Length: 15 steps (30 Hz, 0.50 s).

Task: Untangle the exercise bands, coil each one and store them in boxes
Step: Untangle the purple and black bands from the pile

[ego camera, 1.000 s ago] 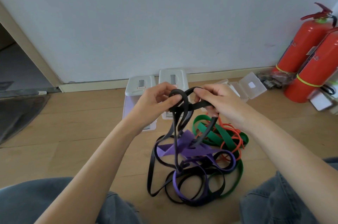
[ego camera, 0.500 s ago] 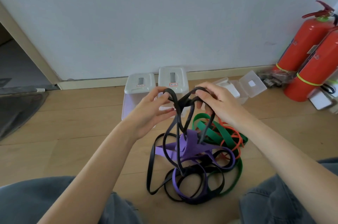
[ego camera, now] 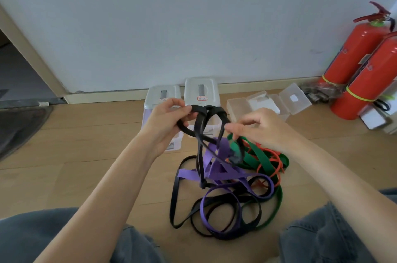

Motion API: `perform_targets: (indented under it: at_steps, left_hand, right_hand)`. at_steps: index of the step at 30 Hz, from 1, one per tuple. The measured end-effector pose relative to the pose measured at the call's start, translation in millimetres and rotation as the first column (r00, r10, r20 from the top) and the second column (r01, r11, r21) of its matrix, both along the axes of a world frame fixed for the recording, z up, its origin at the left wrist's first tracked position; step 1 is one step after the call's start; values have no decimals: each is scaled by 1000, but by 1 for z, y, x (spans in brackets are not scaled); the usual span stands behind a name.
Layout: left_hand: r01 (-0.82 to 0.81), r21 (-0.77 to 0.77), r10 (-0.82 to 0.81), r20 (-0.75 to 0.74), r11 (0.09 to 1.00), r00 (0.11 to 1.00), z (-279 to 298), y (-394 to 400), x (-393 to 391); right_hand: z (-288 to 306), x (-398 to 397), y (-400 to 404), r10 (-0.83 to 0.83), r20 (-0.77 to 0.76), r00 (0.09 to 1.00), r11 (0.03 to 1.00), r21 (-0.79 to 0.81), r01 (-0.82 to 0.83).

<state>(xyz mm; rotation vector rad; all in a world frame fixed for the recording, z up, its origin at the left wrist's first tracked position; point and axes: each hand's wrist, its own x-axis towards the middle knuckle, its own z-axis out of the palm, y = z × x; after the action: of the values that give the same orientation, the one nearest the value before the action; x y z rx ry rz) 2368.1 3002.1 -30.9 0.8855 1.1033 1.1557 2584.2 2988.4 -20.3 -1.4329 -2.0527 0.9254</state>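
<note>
Left hand (ego camera: 166, 122) fingers pinch black band (ego camera: 200, 131); right hand (ego camera: 261, 128) fingers loose; two lidded boxes (ego camera: 200, 91).

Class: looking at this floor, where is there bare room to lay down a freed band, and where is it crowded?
Bare wood floor lies left of the band pile, between the dark mat and lidded boxes. Crowded: clear cases and fire extinguishers to the right.

My left hand (ego camera: 165, 121) pinches a loop of the flat black rubber exercise band (ego camera: 200, 125); my right hand (ego camera: 261, 128) reaches in, fingers loosely curled.
</note>
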Motion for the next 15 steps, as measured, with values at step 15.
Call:
perform_targets:
  at_steps: [15]
  left_hand:
    - [216, 93, -218, 7, 972, 976, 18, -10, 7]
  right_hand:
    - [-22, -37, -1, -34, -222, 974, 968, -250, -23]
